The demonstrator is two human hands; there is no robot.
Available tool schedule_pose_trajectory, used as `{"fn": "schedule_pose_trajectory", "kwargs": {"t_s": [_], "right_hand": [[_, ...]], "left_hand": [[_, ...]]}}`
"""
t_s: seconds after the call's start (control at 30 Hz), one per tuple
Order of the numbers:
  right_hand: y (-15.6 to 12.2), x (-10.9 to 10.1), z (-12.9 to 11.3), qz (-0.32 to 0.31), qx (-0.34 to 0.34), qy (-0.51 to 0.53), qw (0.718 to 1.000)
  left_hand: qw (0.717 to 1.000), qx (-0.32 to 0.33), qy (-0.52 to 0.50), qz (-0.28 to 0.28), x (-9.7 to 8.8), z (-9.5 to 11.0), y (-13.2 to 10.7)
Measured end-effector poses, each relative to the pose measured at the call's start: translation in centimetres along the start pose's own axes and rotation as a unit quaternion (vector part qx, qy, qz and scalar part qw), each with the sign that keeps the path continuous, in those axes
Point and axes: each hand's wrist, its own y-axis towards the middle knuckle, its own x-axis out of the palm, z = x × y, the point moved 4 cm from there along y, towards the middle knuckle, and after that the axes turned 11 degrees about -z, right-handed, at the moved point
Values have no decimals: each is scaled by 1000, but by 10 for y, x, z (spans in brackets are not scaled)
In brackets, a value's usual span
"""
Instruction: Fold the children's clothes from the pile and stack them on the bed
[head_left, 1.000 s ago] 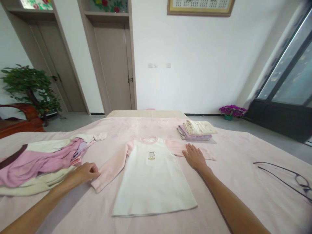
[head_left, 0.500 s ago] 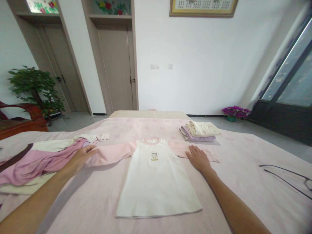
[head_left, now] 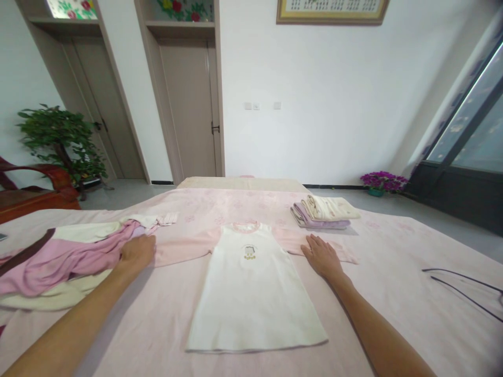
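A small white long-sleeved shirt (head_left: 251, 298) with pink sleeves and a little chest print lies spread out, its hem towards me. My left hand (head_left: 137, 252) is closed on the end of the left-side sleeve, fingers curled and partly hidden. On the other sleeve my right hand (head_left: 321, 255) rests palm down and open, fingers stretched flat over the pink fabric. Beside my left hand is a loose heap of pink and cream clothes (head_left: 78, 256).
Folded clothes (head_left: 326, 212) are stacked beyond the right sleeve. A pair of glasses (head_left: 463, 280) lies at the right on the pink bedcover (head_left: 393, 314). Part of a dark phone-like object (head_left: 3, 236) shows at the left edge. Behind stand a potted plant (head_left: 58, 136) and a wooden chair (head_left: 43, 193).
My left hand has lowered and turned knuckles up, bringing the raised sleeve down flatter onto the cover. My right hand stays on its sleeve. The view has shifted slightly.
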Motion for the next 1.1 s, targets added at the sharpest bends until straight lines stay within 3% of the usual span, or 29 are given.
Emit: {"fn": "schedule_pose_trajectory", "kwargs": {"t_s": [0.1, 0.23, 0.33, 0.4, 0.47, 0.53, 0.6, 0.7, 0.83, 0.97, 1.1], "right_hand": [[0, -1, 0, -3, 4, -3, 1000], [-1, -2, -1, -8, 4, -1, 1000], [-2, -1, -1, -4, 1, -3, 1000], [-2, -1, -1, 0, -2, -6, 1000], [-1, 0, 0, 4, -3, -9, 1000], [0, 0, 0, 6, -4, -9, 1000], [0, 0, 0, 7, -5, -9, 1000], [0, -3, 0, 10, -4, -3, 1000], [-3, -7, -3, 5, -3, 3, 1000], [-6, -11, -5, 3, -1, 9, 1000], [-8, -12, -6, 4, 2, 14, 1000]], "left_hand": [[999, 32, 18, 33, 1, 34, -5], [970, 235, -53, 22, 7, 107, -17], [960, 271, -66, 6, 18, 135, -23], [979, 195, -49, 13, 24, 132, -17], [996, 79, -28, 12, 26, 117, -6], [1000, 1, -9, 3, 24, 105, 6], [1000, -7, 3, 5, 18, 105, 18], [999, 24, 7, 22, 13, 120, 32], [999, 48, 2, 15, 27, 138, 41], [1000, 11, -8, -5, 45, 126, 42], [999, -34, -13, 3, 42, 119, 43]]}}
